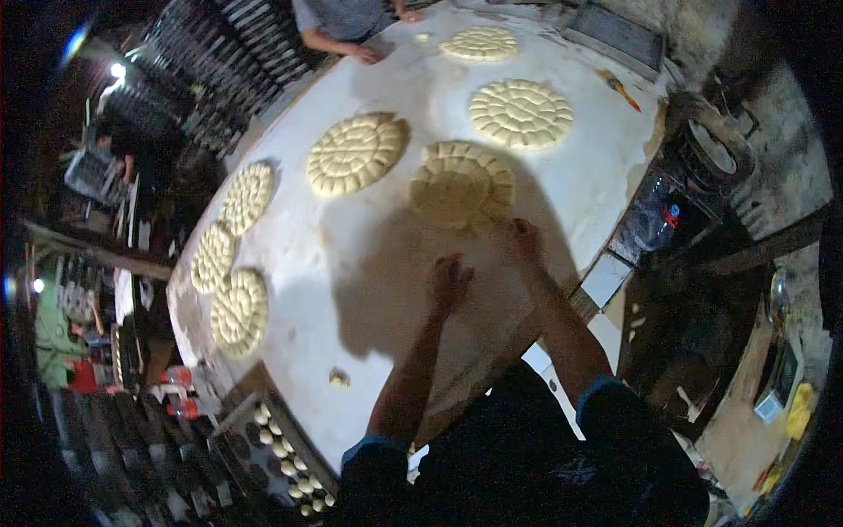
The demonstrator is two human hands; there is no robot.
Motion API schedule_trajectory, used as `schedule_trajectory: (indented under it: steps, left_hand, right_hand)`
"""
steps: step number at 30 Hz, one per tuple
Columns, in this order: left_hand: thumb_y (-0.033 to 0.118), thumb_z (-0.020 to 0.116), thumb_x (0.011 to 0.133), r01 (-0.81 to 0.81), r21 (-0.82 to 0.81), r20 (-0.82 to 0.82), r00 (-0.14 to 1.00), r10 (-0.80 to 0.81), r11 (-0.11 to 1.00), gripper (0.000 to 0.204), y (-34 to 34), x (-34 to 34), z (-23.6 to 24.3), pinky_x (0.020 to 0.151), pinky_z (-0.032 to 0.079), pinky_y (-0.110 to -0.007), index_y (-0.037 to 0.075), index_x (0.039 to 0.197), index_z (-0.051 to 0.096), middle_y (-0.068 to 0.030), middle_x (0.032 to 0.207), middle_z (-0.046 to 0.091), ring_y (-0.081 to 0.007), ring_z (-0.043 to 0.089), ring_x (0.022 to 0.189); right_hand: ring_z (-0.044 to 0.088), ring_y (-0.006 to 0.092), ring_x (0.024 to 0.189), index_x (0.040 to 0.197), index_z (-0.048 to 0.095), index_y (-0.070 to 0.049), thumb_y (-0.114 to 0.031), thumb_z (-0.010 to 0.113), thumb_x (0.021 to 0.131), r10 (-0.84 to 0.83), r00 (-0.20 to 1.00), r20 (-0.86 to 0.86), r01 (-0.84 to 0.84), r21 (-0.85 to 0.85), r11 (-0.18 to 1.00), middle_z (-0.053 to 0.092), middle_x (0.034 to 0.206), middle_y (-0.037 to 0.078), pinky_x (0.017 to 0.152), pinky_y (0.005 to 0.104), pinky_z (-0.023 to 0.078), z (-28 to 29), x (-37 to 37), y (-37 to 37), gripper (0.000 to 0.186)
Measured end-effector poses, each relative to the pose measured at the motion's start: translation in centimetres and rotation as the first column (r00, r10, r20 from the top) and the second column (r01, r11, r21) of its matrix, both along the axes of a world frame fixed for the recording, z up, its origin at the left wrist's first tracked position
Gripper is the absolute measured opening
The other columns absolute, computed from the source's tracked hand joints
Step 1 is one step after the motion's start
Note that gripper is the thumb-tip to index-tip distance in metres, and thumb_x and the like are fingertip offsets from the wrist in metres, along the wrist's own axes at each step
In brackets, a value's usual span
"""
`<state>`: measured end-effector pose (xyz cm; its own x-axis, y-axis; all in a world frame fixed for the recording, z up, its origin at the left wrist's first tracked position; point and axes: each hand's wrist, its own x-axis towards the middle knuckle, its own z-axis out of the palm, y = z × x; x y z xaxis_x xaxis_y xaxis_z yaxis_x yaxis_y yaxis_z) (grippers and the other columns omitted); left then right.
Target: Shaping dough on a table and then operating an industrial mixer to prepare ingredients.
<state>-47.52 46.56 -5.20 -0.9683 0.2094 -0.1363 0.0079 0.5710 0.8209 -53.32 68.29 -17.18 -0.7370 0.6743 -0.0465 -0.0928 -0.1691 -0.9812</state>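
On the pale table, in my shadow, lies a round of dough (461, 186) cut into segments, with a ring of separated pieces along its far and right rim. My right hand (525, 240) is at its near right edge, fingers curled together; whatever may be between them is too dark to make out. Nearer to me, my left hand (451, 278) hovers over or rests on the table, thumb apart from the fingers and nothing visible in it. Similar scored dough rounds lie beyond, among them one (521, 113) at the far right and one (355, 154) to the left.
Three more dough rounds overlap or nearly touch along the left edge (239, 313). A tray of dough balls (283, 452) stands at the near left. A brush (620, 90) lies far right, by a dark tray (615, 37). Across the table, another person's hand (362, 54) rests on the edge.
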Motion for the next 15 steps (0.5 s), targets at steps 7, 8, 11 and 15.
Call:
schedule_trajectory:
  steps: [7, 8, 11, 15]
  left_hand:
    - [0.033, 0.056, 0.090, -0.180, 0.068, -0.071, 0.980, 0.184, 0.981, 0.044, 4.0, -7.9, -8.4, 0.094, 0.040, -0.044, 0.003, 0.121, 0.050, -0.0161, 0.121, 0.051, -0.0291, 0.046, 0.116]
    - [0.035, 0.056, 0.090, -0.317, 0.732, 0.375, 0.926, 0.033, 0.603, 0.047, 5.7, -6.6, -6.8, 0.096, 0.039, -0.046, 0.003, 0.123, 0.048, -0.0156, 0.124, 0.049, -0.0287, 0.044, 0.119]
    - [0.038, 0.058, 0.088, -0.397, 0.672, 0.422, 0.899, 0.118, 0.625, 0.052, -0.8, -2.6, -6.6, 0.097, 0.039, -0.044, 0.005, 0.126, 0.043, -0.0120, 0.123, 0.049, -0.0253, 0.045, 0.118]
    - [0.036, 0.060, 0.087, -0.464, 0.684, 0.509, 0.856, 0.087, 0.563, 0.053, -3.2, 6.1, -1.2, 0.094, 0.042, -0.040, 0.007, 0.127, 0.040, -0.0109, 0.118, 0.050, -0.0247, 0.048, 0.113]
  right_hand:
    - [0.058, 0.0200, 0.092, 0.115, 0.052, -0.005, -0.033, 0.058, 0.090, 0.430, 0.896, -0.107, -0.443, -0.242, 0.863, 0.057, 0.102, 0.006, 0.081, 0.0356, 0.049, 5.4, -1.9, -5.1, 0.038]
    - [0.058, 0.0200, 0.092, 0.115, 0.052, -0.005, -0.033, 0.058, 0.090, 0.392, 0.916, -0.086, -0.401, -0.238, 0.885, 0.057, 0.102, 0.006, 0.081, 0.0356, 0.049, 3.8, -0.8, -2.3, 0.038]
    - [0.057, 0.0239, 0.097, 0.119, 0.051, -0.002, -0.037, 0.053, 0.092, 0.584, 0.801, 0.135, -0.488, -0.418, 0.766, 0.056, 0.108, 0.011, 0.081, 0.0381, 0.049, 5.3, 3.1, -6.5, 0.044]
    - [0.056, 0.0246, 0.097, 0.121, 0.051, -0.001, -0.034, 0.057, 0.090, 0.487, 0.844, -0.226, -0.537, -0.339, 0.773, 0.056, 0.109, 0.014, 0.081, 0.0379, 0.048, 1.0, 14.4, -10.3, 0.046]
